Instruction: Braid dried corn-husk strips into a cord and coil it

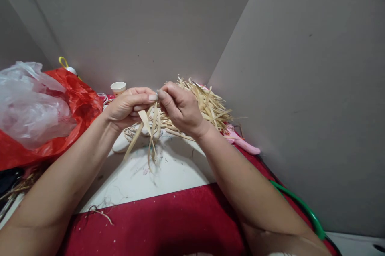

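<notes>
My left hand [132, 103] is closed, thumb and fingers pinching pale dried straw strips [145, 121] whose loose ends hang down below it. Right against its thumb tip, my right hand [179, 105] is closed too, pinching the same strips at their upper end. The exact spot between the fingertips is too small to make out. Beneath the hands lies a coil of braided straw cord [132, 132], partly covered by the hanging strips. Behind my right hand a heaped bundle of straw strips [212, 105] spreads out.
A white board [174, 167] lies on a red cloth [150, 224]. At left are clear plastic [30, 103] and red plastic bags [87, 99]. A paper cup [118, 86] stands behind my left hand. A pink-handled tool [246, 146] and green tube [303, 206] lie at right, beside grey walls.
</notes>
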The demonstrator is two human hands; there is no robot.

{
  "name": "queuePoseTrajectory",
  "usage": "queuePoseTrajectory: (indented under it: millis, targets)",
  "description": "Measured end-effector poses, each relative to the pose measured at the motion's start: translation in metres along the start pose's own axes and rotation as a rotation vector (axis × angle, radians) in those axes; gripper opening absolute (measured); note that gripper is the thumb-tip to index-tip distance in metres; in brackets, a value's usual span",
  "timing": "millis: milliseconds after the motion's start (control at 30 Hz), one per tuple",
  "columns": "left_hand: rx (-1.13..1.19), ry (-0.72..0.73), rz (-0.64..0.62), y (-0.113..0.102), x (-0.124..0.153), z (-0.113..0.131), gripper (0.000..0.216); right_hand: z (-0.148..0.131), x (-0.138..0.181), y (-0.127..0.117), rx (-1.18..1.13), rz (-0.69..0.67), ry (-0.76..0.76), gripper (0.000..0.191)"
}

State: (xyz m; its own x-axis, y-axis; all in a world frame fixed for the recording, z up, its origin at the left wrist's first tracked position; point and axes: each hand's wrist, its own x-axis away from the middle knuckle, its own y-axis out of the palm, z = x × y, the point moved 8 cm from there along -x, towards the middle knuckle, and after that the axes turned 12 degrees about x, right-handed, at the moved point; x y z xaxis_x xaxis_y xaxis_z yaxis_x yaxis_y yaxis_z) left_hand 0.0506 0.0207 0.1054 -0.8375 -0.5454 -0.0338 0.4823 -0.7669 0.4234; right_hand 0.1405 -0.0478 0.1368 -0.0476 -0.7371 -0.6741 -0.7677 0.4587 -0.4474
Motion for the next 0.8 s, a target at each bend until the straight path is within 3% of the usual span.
queuePoseTrajectory:
  millis: [200,300,367,500,567,633,700,800]
  targets:
    - [-0.186,0.096,0.066,0.0,0.001,0.003,0.02,0.021,0.008,0.019,-0.245,-0.248,0.363,0.054]
    - [-0.243,0.088,0.06,0.003,-0.002,-0.007,0.017,0.038,0.027,0.007,-0.245,-0.324,0.56,0.054]
    - [-0.234,0.064,0.057,0.004,-0.005,-0.015,0.017,0.047,0.038,-0.025,-0.206,-0.214,0.606,0.053]
    - [-0.228,0.002,0.06,0.003,-0.011,-0.031,0.019,0.057,0.073,-0.123,0.022,0.169,0.59,0.038]
    - [-0.235,-0.027,0.051,0.002,-0.014,-0.038,0.02,0.065,0.099,-0.159,0.312,0.191,0.646,0.024]
    - [-0.251,-0.053,0.037,0.002,-0.016,-0.046,0.019,0.079,0.126,-0.177,0.695,0.043,0.763,0.016]
    - [-0.278,-0.088,0.025,0.002,-0.018,-0.053,0.018,0.095,0.152,-0.178,1.0,-0.198,0.873,0.024]
    - [-0.315,-0.14,0.017,0.003,-0.018,-0.061,0.017,0.112,0.177,-0.168,1.181,-0.447,0.958,0.041]
